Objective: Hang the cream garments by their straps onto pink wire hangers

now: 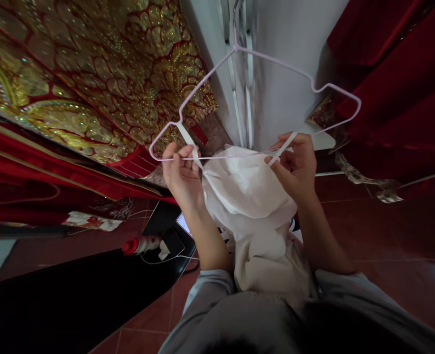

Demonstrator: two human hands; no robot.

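A pale lilac clothes hanger hangs by its hook in front of me. Below its bar falls a white garment with two thin straps. One strap is looped over the notch at the hanger's left shoulder. My left hand is closed around the lower left bar, its fingers touching that strap. The other strap is pinched between thumb and fingers of my right hand, close to the bar's right part. This strap is off the right notch.
Gold sequinned red clothing hangs at the left, dark red cloth at the right. Metal rods stand against the pale wall. On a black table lie a red-capped bottle, a lit screen and a white cable.
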